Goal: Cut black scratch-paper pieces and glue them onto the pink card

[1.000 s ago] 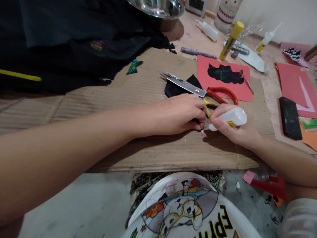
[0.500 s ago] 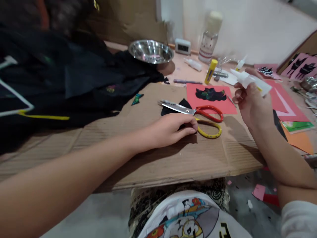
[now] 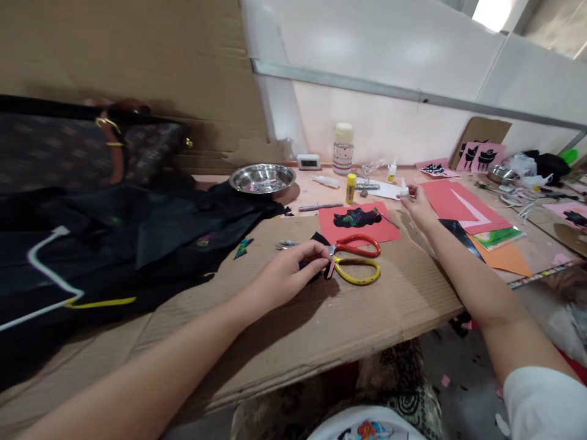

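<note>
My left hand is closed, pinching a small black strip with a pink side between thumb and fingertips. Right by those fingertips lie scissors with one red and one yellow handle, over a dark scrap. My right hand is closed on a small white glue bottle, down near a white card at the back; the bottle is partly hidden by the fingers. Between my hands, a black glittery shape lies on a red sheet.
Black fabric and a white hanger cover the left side. Behind stand a steel bowl, a glue stick, a clear bottle and a small clock. Red paper lies right. Cardboard covers the tabletop.
My right hand has lowered the glue bottle from mid-air towards the white card at the back. My left hand stays by the scissors; the pink-sided strip now shows. The view has tilted up.
</note>
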`<state>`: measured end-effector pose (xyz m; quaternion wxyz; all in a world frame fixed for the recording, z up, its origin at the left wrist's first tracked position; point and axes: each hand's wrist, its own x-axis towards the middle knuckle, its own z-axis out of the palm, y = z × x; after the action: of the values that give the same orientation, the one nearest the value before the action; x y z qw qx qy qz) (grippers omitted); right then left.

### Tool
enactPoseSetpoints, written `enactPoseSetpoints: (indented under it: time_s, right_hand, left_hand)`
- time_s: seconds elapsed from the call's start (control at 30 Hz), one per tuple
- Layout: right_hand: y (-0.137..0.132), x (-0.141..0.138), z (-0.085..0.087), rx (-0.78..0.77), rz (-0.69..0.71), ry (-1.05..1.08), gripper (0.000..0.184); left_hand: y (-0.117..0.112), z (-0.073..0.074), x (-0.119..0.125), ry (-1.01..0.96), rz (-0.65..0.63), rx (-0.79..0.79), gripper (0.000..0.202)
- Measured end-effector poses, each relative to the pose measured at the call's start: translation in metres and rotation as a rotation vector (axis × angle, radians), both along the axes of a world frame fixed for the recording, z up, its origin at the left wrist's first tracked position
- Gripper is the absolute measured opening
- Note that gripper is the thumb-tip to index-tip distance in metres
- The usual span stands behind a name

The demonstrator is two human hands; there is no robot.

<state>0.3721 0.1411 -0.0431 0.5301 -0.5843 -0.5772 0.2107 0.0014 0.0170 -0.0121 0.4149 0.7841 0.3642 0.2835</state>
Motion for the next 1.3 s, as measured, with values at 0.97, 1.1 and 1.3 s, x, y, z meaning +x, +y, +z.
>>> enactPoseSetpoints:
  time_s: [0.97, 1.1, 1.3]
  right_hand:
    - [0.084, -0.220, 0.021, -0.141, 0.218, -0.250, 0.033]
    - [0.070, -0.214, 0.022, -0.147, 0.225, -0.229, 0.064]
    - [-0.016, -0.179, 0.031, -0.013, 0.373, -0.035, 0.044]
  left_hand:
    - [-0.002, 0.001, -0.005, 0.041, -0.024, 0.105, 0.018]
    - [0.000, 0.002, -0.007, 0.044, -0.009, 0.151, 0.017]
    - [0.000, 0.007, -0.010, -0.008, 0.018, 0.242, 0.015]
